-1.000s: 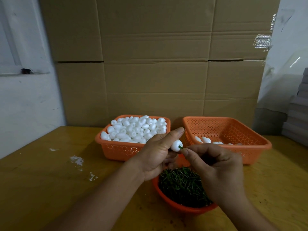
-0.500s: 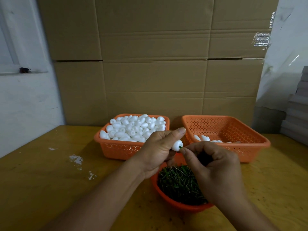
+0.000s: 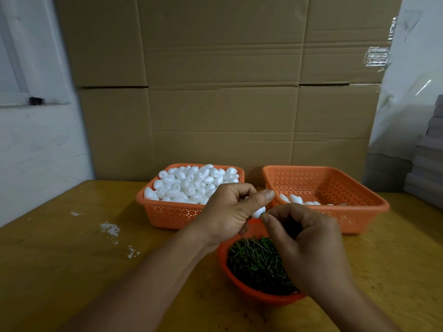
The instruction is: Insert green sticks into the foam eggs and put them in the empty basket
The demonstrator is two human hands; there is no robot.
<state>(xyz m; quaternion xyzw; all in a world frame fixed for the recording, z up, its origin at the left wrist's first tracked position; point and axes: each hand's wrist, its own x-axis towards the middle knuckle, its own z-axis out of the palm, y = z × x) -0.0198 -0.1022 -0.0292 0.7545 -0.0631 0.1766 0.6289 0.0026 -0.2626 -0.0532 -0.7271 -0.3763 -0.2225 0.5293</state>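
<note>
My left hand pinches a white foam egg between thumb and fingers above the table. My right hand meets it from the right, its thumb and forefinger closed on a green stick whose tip touches the egg; most of the stick is hidden. An orange basket at the back left is heaped with foam eggs. The orange basket at the back right holds a few eggs along its near wall. A round orange bowl of green sticks lies under my hands.
A wall of cardboard boxes stands right behind the baskets. The yellow wooden table has white flecks on its left part. Grey stacked sheets rise at the right edge. A white wall borders the left.
My hands stay together with the egg and stick; less of the green stick shows between my fingers and the egg than one second ago.
</note>
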